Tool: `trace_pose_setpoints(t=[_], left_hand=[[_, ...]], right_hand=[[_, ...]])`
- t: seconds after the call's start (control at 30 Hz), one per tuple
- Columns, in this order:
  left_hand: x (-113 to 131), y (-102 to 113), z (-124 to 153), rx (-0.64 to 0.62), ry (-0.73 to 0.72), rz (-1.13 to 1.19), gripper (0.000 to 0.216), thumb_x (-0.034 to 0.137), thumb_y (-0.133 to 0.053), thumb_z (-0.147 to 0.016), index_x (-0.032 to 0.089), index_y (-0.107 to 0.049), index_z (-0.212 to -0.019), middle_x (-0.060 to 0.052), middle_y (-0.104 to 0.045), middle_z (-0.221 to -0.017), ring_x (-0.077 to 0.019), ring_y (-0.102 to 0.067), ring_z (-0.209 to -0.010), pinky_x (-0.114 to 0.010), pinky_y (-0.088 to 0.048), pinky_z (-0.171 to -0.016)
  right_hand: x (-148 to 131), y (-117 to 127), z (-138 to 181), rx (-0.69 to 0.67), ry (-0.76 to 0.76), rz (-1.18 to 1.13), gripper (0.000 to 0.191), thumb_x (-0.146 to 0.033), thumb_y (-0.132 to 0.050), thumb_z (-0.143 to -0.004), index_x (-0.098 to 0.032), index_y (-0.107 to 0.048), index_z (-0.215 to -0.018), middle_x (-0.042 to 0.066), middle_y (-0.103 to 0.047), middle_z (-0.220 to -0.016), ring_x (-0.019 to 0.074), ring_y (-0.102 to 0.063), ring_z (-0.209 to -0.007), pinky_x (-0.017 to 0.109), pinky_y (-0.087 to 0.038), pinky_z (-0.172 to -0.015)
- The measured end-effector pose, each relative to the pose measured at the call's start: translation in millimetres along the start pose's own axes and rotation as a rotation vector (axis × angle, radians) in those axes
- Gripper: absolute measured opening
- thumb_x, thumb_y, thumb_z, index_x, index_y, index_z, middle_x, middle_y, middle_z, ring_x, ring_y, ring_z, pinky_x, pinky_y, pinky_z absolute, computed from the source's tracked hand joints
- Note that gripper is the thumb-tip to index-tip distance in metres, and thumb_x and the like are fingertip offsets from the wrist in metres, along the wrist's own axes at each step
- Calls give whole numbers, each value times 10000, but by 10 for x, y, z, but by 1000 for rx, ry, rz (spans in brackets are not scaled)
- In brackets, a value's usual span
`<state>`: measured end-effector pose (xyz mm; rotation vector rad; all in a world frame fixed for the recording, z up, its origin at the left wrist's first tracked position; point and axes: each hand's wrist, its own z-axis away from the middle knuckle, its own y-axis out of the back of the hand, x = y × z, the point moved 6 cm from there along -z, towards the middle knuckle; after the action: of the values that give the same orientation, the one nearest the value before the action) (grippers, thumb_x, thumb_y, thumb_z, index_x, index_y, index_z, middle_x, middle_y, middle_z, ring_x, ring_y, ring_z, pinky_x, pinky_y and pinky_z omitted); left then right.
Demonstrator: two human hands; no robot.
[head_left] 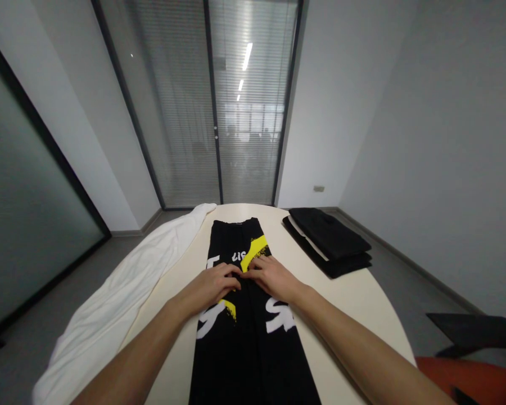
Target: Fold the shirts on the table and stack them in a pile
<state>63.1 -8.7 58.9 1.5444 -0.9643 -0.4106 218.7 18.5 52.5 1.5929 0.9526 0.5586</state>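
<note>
Black trousers [245, 349] with white lettering and yellow splashes lie lengthwise on the table in front of me, waistband at the far end. My left hand [220, 284] rests on the left side of their upper part, fingers slightly bent and apart. From the right, my right hand [274, 277] lies on the same cloth, thumb and fingers apart. The two hands almost meet at the middle of the trousers, their fingertips touching the fabric. Whether a little cloth is caught under the fingertips is hard to see.
A white cloth garment [122, 292] drapes along the left edge of the pale round table [354, 315]. Folded black clothes [326, 233] are stacked at the right. An orange and black chair [468, 377] stands at lower right. Beyond are glass partitions with blinds [248, 146].
</note>
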Motion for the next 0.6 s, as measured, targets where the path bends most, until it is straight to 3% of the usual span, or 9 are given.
trace_pose_setpoints(t=[0.2,0.33,0.43,0.6], left_hand=[[7,-20,-17,-30,19,-34,231,203,-453,-991,258,-678,-994,-22,-616,-1197,-174,-603,-1023,-297,-492,-864],[-39,-36,-30,70,38,42,206,201,-427,-1002,237,-629,-1011,-28,-620,-1154,-164,-588,-1048,-285,-477,-904],[-54,-52,-43,130,58,63,167,198,-443,-998,228,-607,-1005,-30,-620,-1117,-169,-579,-1046,-296,-466,-925],[-44,-117,-62,95,76,60,106,184,-514,-963,232,-598,-1004,-25,-620,-1085,-183,-579,-1015,-317,-474,-906]], right_hand=[[-17,-5,19,58,-21,-17,309,-213,-476,-982,-277,-643,-1234,71,-635,-1098,223,-533,-1007,364,-391,-848],[-88,3,19,83,-48,-68,213,-262,-510,-977,-241,-672,-1113,68,-639,-1060,217,-543,-1000,356,-403,-855],[-120,-17,13,71,-35,-112,189,-222,-520,-962,-229,-686,-1053,62,-642,-1036,205,-553,-982,347,-413,-856],[-134,5,35,42,41,-165,232,-156,-546,-907,-224,-701,-1066,62,-643,-1057,199,-566,-995,352,-418,-889]])
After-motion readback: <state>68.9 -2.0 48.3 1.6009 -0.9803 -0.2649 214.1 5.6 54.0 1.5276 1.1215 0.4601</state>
